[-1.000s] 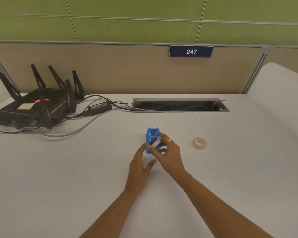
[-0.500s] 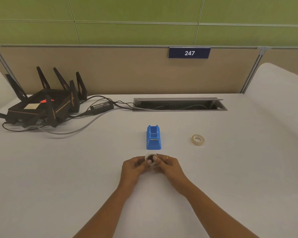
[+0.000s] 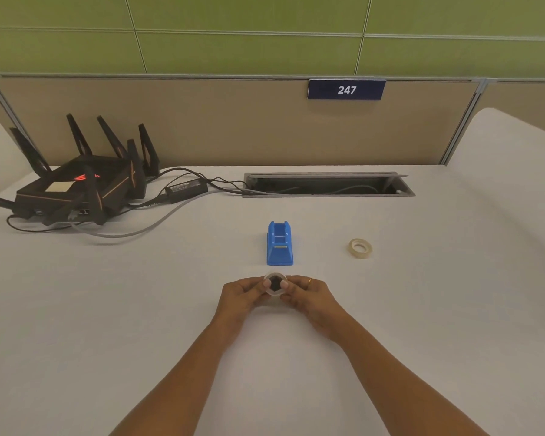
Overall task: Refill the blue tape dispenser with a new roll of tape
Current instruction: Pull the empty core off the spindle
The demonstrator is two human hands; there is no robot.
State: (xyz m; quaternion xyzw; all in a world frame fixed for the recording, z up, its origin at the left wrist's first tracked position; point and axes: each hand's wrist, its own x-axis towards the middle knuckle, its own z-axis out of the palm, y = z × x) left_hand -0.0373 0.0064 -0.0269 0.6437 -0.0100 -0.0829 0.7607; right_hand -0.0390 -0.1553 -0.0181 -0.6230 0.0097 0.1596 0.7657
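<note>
The blue tape dispenser (image 3: 279, 245) stands on the white desk (image 3: 107, 309) in the middle, its roll slot showing no tape. Just in front of it, my left hand (image 3: 243, 294) and my right hand (image 3: 307, 294) together pinch a small pale ring with a dark core (image 3: 275, 283), thumbs on its face. A ring sits on a finger of my right hand. A cream roll of tape (image 3: 360, 247) lies flat on the desk to the right of the dispenser, apart from both hands.
A black router (image 3: 79, 187) with several antennas sits at the back left, with a power brick (image 3: 186, 186) and cables trailing toward an open cable tray (image 3: 328, 184) in the desk. A partition with a sign reading 247 (image 3: 346, 89) runs behind.
My right hand lifted the ring out of the dispenser and drew it toward me; my left hand joined it. In the last half second the hands have barely moved.
</note>
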